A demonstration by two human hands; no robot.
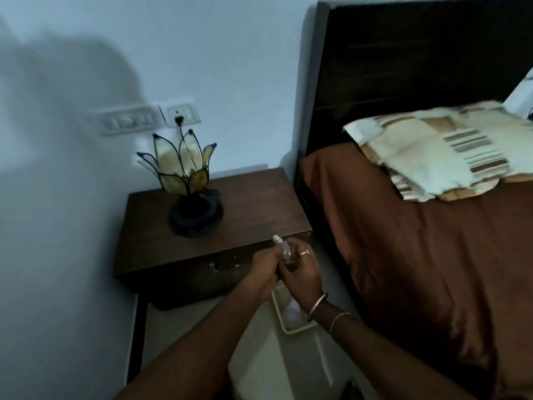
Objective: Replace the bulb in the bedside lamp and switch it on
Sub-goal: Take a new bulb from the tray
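Both hands are meeting in front of the counter [202, 238]: the right hand [300, 272] is pinching a small clear bulb [284, 249], metal base pointing up; the left hand [264, 272] is closing beside it. The lamp [187, 183], petal-shaded and plugged in, is standing unlit. Fitting and switching on are seemingly remaining.

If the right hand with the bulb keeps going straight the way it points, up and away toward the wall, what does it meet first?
Probably the lamp. The right hand holds the bulb over the nightstand's front edge, cap aimed up-left. Bare tabletop lies between; depth is uncertain, so it might pass just right of the petals.
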